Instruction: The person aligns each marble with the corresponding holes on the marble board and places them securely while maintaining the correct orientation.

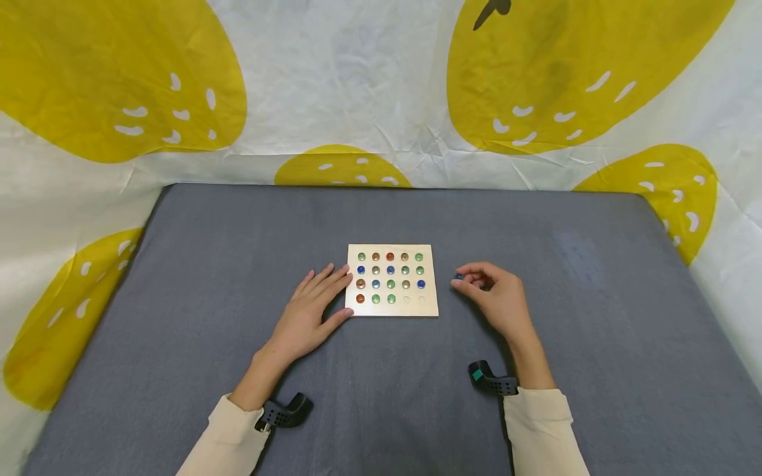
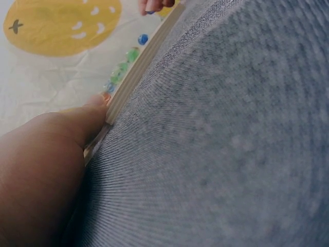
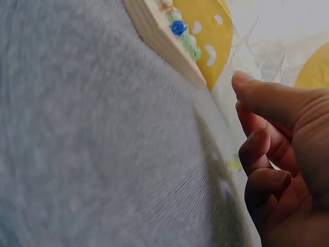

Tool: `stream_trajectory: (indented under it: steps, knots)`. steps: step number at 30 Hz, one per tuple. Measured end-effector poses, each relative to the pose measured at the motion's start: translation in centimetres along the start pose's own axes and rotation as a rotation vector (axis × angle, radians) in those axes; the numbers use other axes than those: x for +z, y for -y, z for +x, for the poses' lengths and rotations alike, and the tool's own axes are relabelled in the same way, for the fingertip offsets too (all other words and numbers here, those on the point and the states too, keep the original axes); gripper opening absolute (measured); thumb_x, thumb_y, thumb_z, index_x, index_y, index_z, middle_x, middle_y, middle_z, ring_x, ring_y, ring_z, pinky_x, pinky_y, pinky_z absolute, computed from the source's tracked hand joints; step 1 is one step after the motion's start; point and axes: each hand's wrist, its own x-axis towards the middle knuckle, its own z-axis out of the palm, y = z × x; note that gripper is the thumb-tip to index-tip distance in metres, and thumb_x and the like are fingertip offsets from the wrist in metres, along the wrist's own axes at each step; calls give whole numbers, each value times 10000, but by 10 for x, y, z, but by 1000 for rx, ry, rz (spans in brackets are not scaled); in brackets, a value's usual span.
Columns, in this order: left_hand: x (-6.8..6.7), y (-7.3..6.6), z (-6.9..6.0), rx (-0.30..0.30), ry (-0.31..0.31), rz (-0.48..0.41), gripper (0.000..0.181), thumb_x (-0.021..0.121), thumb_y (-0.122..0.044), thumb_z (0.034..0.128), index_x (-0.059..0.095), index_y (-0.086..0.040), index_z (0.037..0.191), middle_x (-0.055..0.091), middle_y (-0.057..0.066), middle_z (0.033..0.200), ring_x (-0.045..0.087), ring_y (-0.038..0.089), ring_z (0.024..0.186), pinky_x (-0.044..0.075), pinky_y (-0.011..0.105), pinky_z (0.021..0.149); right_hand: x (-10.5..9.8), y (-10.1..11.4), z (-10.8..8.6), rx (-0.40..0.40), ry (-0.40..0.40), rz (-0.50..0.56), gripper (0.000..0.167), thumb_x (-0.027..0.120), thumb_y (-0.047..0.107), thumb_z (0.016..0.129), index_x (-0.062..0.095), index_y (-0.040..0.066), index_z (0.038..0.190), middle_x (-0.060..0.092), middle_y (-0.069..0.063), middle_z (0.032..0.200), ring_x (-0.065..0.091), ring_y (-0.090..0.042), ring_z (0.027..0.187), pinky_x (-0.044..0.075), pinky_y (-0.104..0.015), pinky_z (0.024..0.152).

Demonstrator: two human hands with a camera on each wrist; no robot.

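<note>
A pale wooden board [image 1: 393, 312] lies on the grey cloth, with rows of green, blue, red and amber glass marbles [image 1: 390, 270] in its hollows. Two hollows at its near right corner show bare wood. My left hand [image 1: 306, 322] is spread flat at the board's left side, fingertips and thumb touching the edge. Right of the board, my right hand [image 1: 497, 297] pinches a dark blue marble [image 1: 459, 277] between thumb and forefinger, apart from the board. In the right wrist view the fingers [image 3: 262, 98] hide that marble.
Grey cloth [image 1: 238, 251] covers the table around the board. Behind it and at the sides hangs a white sheet [image 1: 345, 66] with large yellow fruit shapes. Each wrist wears a black band, the left band [image 1: 286, 411] and the right band [image 1: 493, 379].
</note>
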Motion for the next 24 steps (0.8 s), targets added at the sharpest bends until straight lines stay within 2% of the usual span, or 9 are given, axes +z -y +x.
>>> stream_trajectory:
  steps: [8,16,24]
  knots:
    - [0,0,1,-6,10,10,602,595,-410,937,462,-92,1431,397,62,1489,286,296,1393,155,496,1143,6,10,0,-42,48,53,234,779,165,823,724,41,1013,648,-83,830,554,-185,702,431,-196,582]
    - [-2,-1,1,-2,1,-3,605,625,-375,922,465,-81,1427,402,68,1485,293,304,1389,162,508,1139,12,22,-2,-26,109,52,239,780,263,822,729,98,987,636,-28,814,552,-173,703,436,-211,576]
    - [-2,-1,1,0,-2,-2,603,606,-400,932,468,-83,1425,404,65,1484,295,304,1388,163,503,1140,22,32,-4,-42,167,109,210,782,255,819,735,114,967,635,-23,798,541,-188,679,433,-220,553]
